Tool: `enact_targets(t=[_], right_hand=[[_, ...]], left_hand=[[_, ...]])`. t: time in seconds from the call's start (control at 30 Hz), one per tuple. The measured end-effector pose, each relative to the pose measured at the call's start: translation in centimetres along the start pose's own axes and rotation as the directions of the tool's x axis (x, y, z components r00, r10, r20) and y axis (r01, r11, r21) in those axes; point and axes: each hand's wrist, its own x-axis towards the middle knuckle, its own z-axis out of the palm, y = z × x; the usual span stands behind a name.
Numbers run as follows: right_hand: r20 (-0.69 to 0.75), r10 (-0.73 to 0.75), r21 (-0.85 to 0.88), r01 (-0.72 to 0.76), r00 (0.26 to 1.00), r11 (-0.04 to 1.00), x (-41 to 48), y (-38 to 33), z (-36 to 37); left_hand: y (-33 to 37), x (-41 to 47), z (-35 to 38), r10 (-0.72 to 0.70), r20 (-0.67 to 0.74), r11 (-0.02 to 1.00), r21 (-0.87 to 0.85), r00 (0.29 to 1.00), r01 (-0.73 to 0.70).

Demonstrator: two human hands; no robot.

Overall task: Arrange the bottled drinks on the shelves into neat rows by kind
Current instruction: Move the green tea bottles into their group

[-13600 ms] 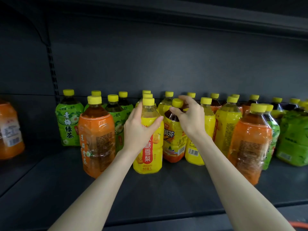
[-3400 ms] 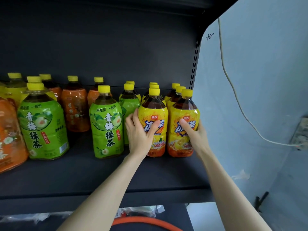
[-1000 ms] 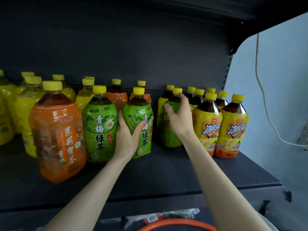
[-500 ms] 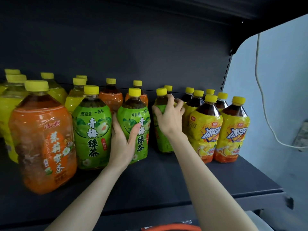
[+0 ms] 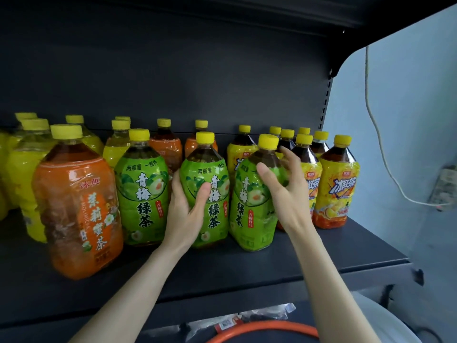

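Observation:
Three green plum-tea bottles stand near the front of the dark shelf point(image 5: 247, 268). My left hand point(image 5: 184, 211) grips the middle green bottle point(image 5: 207, 194) from its left side, thumb across the label. My right hand point(image 5: 286, 194) holds the right green bottle point(image 5: 252, 206), which tilts slightly, fingers curled round its shoulder. The left green bottle point(image 5: 142, 191) stands untouched. Yellow-and-red iced-tea bottles point(image 5: 336, 184) line up at the right end, partly hidden behind my right hand.
A large orange jasmine-tea bottle point(image 5: 76, 201) stands at the front left, with yellow bottles point(image 5: 27, 169) behind it. Two orange bottles point(image 5: 165, 149) sit at the back. A white cable point(image 5: 380, 154) hangs on the blue wall at right. An orange hoop point(image 5: 262, 328) lies below the shelf.
My right hand has pulled the green bottle from the back forward, beside the one in my left hand. My left hand keeps its grip on the middle bottle.

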Motion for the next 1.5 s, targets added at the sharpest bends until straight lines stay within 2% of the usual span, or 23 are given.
enact_targets(t=[0.1, 0.2, 0.27, 0.37, 0.47, 0.6, 0.87, 1.13, 1.5], right_hand=[[-0.055, 0.108, 0.160, -0.098, 0.993, 0.982, -1.8, 0.7, -0.3], [-0.019, 0.128, 0.092, -0.125, 0.992, 0.988, -3.4, 1.6, 1.2], [-0.054, 0.135, 0.064, -0.131, 0.989, 0.989, -3.5, 2.0, 1.9], [-0.073, 0.181, 0.138, -0.170, 0.981, 0.976, -3.3, 2.4, 2.0], [-0.024, 0.153, 0.227, -0.144, 0.988, 0.963, -3.7, 2.6, 1.6], [0.026, 0.118, 0.340, -0.119, 0.993, 0.933, -4.5, 2.4, 0.7], [0.067, 0.043, 0.414, -0.067, 0.997, 0.908, -8.6, -0.6, 0.2], [0.135, -0.050, 0.486, -0.022, 0.990, 0.874, -13.3, -8.8, 5.3], [0.289, -0.026, 0.580, -0.154, 0.957, 0.800, -27.6, -19.3, 22.1]], left_hand=[[0.7, -1.0, -0.3, -0.018, 0.004, 0.998, -0.061, 1.000, 0.018], [1.4, -2.0, -0.3, -0.052, 0.017, 0.990, -0.129, 0.999, 0.054], [1.6, -2.3, -0.1, -0.070, 0.032, 0.985, -0.158, 0.997, 0.075], [1.8, -2.5, 0.1, -0.104, 0.036, 0.983, -0.149, 0.994, 0.108], [2.6, -2.9, 0.1, -0.135, 0.032, 0.982, -0.132, 0.990, 0.138], [4.1, -4.9, -0.3, -0.170, -0.044, 0.978, -0.128, 0.984, 0.163], [7.4, -10.3, -4.3, -0.098, -0.184, 0.983, -0.169, 0.978, 0.066], [10.1, -13.8, -15.2, -0.070, -0.239, 0.984, -0.173, 0.968, 0.028], [11.0, -21.5, -38.9, -0.114, -0.394, 0.993, -0.014, 0.912, 0.118]])
